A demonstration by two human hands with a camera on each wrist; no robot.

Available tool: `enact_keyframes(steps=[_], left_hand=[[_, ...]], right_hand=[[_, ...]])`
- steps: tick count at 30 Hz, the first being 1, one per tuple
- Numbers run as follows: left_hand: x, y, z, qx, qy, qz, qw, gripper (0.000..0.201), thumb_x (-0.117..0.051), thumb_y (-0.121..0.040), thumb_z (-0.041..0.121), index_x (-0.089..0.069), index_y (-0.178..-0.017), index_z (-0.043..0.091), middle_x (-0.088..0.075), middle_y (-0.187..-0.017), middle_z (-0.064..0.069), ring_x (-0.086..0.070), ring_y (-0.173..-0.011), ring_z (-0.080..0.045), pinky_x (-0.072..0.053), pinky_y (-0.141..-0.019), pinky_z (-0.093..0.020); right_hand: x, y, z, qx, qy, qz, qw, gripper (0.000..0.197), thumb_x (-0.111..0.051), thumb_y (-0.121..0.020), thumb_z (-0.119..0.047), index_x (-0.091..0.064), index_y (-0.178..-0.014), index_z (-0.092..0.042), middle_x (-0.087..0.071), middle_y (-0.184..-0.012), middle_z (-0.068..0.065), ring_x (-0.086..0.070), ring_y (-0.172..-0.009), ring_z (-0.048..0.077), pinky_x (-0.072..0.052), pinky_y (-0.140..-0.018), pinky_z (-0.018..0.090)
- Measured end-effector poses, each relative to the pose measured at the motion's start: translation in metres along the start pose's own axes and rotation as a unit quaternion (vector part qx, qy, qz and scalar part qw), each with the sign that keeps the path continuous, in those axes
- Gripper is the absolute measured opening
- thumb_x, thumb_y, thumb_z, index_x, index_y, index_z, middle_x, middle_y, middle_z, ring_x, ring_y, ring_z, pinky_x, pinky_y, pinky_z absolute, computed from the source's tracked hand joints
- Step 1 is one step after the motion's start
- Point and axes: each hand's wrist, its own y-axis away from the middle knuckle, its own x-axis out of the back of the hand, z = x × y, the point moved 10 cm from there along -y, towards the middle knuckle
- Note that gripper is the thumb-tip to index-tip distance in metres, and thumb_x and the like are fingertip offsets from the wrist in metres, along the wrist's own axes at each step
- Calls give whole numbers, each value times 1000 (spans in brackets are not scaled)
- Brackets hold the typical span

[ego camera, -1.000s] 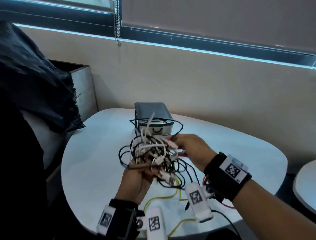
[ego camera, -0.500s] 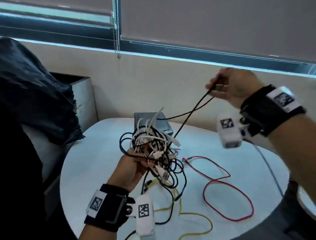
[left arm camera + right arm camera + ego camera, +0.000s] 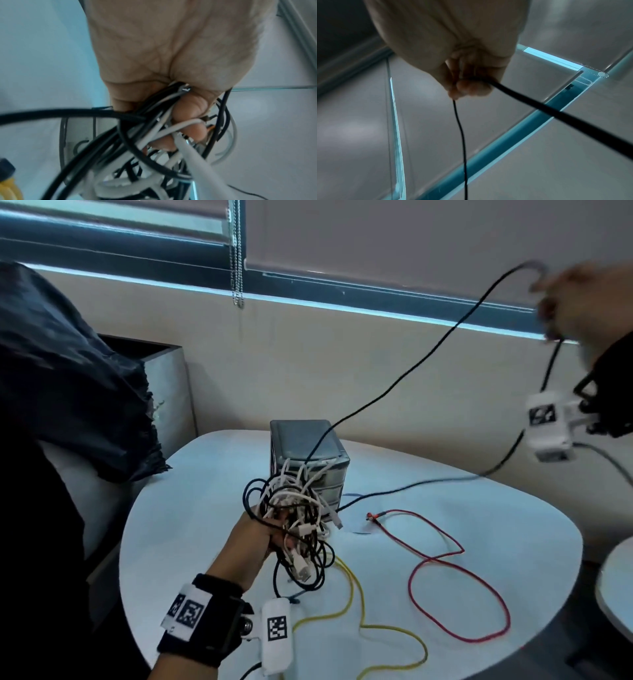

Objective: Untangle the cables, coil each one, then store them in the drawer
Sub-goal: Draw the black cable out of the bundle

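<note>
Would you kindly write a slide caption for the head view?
Left hand grips tangled black and white cables; right hand pulls one thin black cable free.

white table | black bag far left | bead chain at window | second table right

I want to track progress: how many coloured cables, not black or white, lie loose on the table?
2: the red cable lies right of the drawer unit, the yellow cable nearer. More may hide in the bundle.
</note>
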Motion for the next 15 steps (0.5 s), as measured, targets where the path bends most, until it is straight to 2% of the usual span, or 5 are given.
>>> enact_keyframes(steps=[3, 6, 9, 12, 15], left_hand=[[-9, 2, 9, -10, 76, 1, 997, 43, -27, -95, -15, -64, -96, 8, -64, -59, -1, -54, -40, -15, -52, -47, -26], [-9, 4, 9, 8, 158, -11, 987, 51, -21, -91, -19, -65, -102, 4, -61, -70, -10, -48, -46, -21, -47, -41, -24], [-9, 4, 10, 19, 201, -23, 979, 52, -15, -91, -18, -62, -104, 0, -48, -69, -12, -40, -48, -18, -41, -37, -20], [-16, 6, 13, 18, 209, -36, 977, 51, -16, -90, -19, -61, -97, 2, -45, -61, -5, -38, -43, -11, -40, -37, -19], [-18, 5, 17, 5, 197, -18, 980, 58, -16, -82, -23, -67, -79, 4, -44, -62, -6, -38, -43, -13, -41, -38, -20]], right_hand=[[-64, 56, 38, -8, 100, -101, 990, 13, -56, -96, -16, -66, -92, -9, -62, -64, 7, -51, -39, 12, -48, -47, 25], [-98, 90, 73, -6, 191, -148, 970, 20, -63, -92, -26, -63, -107, -13, -69, -85, 6, -65, -74, 28, -53, -76, 39], [-132, 139, 89, 7, 261, -193, 946, 35, -63, -91, -36, -55, -121, -20, -65, -108, 4, -60, -101, 28, -46, -91, 37], [-177, 207, 83, 39, 224, -295, 928, 41, -56, -94, -47, -54, -131, -28, -53, -134, -6, -52, -115, 18, -38, -105, 34], [-217, 269, 77, -15, 86, -459, 884, 29, -46, -101, -41, -65, -115, -24, -63, -112, -13, -59, -102, 13, -45, -99, 27]])
